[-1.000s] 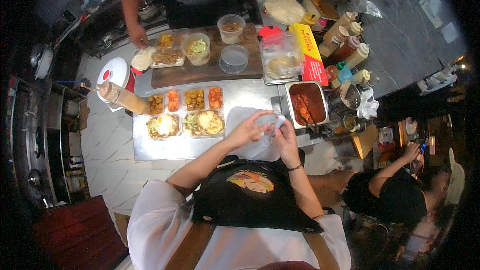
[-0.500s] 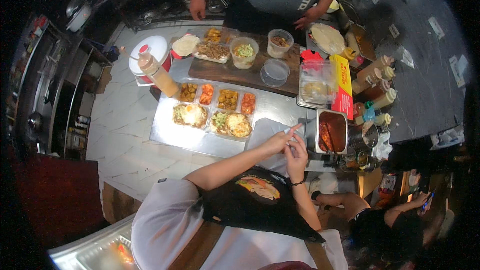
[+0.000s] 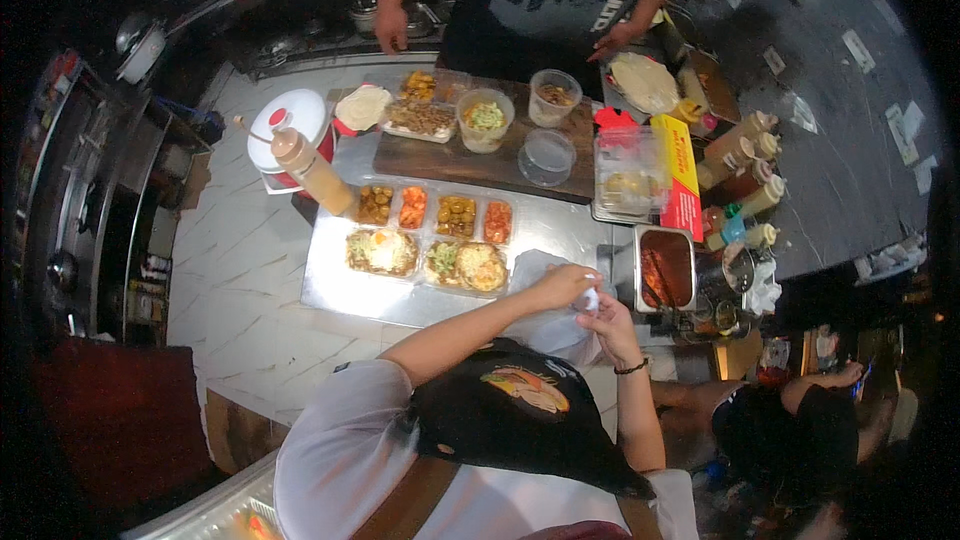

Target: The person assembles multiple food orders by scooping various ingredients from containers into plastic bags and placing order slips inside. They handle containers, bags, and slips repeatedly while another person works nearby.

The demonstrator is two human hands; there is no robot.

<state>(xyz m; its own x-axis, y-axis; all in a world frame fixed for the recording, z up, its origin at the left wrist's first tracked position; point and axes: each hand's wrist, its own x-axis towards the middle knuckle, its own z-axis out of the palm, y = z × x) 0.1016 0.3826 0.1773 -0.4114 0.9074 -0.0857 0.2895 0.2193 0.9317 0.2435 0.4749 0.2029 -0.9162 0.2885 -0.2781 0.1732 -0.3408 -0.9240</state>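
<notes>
At centre frame, the left hand (image 3: 563, 285) and right hand (image 3: 608, 325) pinch closed on a white plastic bag (image 3: 553, 325), bunching its mouth at the steel counter's (image 3: 330, 290) near edge. Bagging looks barely begun: two filled meal trays (image 3: 382, 251) and four small side compartments (image 3: 436, 211) sit uncovered beside it. Four sauce bottles (image 3: 745, 165) stand at right.
</notes>
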